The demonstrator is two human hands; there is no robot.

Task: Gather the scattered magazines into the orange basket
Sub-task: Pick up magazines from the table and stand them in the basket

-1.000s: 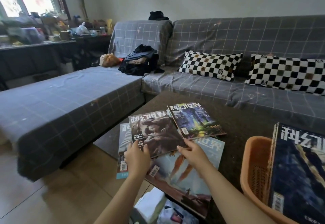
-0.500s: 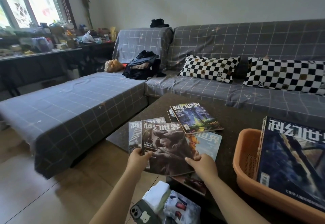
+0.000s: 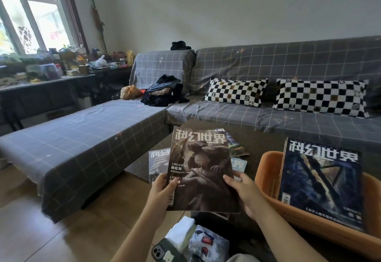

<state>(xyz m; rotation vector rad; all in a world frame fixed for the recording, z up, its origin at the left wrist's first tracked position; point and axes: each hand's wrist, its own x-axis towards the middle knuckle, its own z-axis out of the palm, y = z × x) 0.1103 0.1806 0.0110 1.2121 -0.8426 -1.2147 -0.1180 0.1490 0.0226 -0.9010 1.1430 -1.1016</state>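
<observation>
Left hand [image 3: 159,189] and right hand [image 3: 244,194] apart, each gripping lower edge of 1 magazine [image 3: 201,169], raised above table [image 3: 261,141], left of orange basket [image 3: 305,218]. Risk: floppy cover sags, snags basket rim or upright stack [image 3: 321,181], tipping it. Roughly 3 magazines left, count unclear.

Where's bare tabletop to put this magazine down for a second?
Bare dark table runs along the sofa side, between the green-cover magazine and the orange basket. The near left corner is crowded with overlapping magazines beneath the held magazine, which the left hand and right hand grip. The basket holds upright magazines.
</observation>
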